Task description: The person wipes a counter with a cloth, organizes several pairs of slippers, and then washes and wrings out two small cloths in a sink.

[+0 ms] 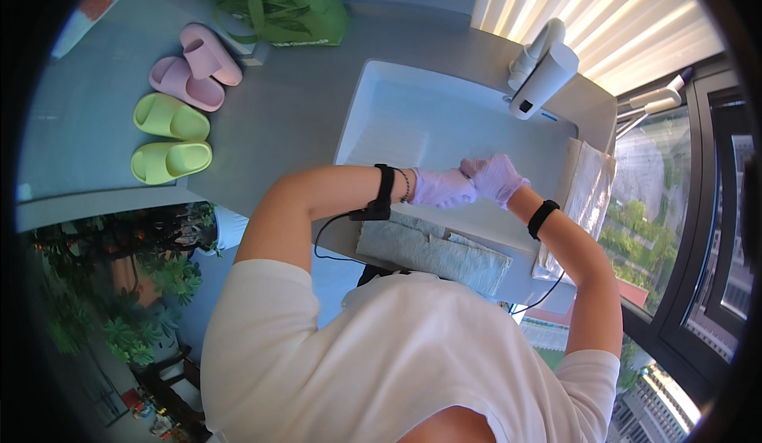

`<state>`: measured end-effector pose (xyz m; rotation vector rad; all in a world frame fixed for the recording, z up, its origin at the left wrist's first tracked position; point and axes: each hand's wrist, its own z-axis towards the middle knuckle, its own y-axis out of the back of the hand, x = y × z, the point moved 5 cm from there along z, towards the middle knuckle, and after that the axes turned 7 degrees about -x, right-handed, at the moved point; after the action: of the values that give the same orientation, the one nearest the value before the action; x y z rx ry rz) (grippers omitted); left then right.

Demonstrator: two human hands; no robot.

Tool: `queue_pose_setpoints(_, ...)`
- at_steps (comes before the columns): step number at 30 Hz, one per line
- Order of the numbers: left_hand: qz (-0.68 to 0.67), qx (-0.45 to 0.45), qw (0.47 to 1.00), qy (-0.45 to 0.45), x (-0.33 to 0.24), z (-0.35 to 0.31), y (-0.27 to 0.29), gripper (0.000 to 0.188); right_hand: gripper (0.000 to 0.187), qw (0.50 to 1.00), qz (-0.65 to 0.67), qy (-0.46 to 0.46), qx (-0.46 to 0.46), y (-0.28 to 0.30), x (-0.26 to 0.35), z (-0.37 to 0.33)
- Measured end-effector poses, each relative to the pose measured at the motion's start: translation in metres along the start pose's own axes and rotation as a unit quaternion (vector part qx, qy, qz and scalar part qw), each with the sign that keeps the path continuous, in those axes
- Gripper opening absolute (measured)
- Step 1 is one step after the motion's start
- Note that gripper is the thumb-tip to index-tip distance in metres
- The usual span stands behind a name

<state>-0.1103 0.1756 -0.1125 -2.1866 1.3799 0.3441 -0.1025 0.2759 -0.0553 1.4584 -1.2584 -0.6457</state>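
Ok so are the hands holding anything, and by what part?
I can't tell: the lilac-gloved left hand and right hand meet over the white sink, hiding anything between them.

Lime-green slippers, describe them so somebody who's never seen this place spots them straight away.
Start at the white sink and follow the grey counter leftward. There the lime-green slippers lie side by side, toes to the left. Their bright yellow-green colour sets them apart from the pink slippers just above them in the picture.
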Motion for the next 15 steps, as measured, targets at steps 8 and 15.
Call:
queue_pose_setpoints(8,0.223,-0.283,0.905,-0.224,-0.003,-0.074,0.073,0.039,0.059,0.977,0.136,-0.149,0.07,-0.092,-0.069,-0.035)
queue_pose_setpoints(15,-0.082,-0.358,0.886,-0.283,0.021,-0.094,0.102,0.057,0.043,0.931,0.183,-0.198,0.245,-0.129,-0.115,0.009)
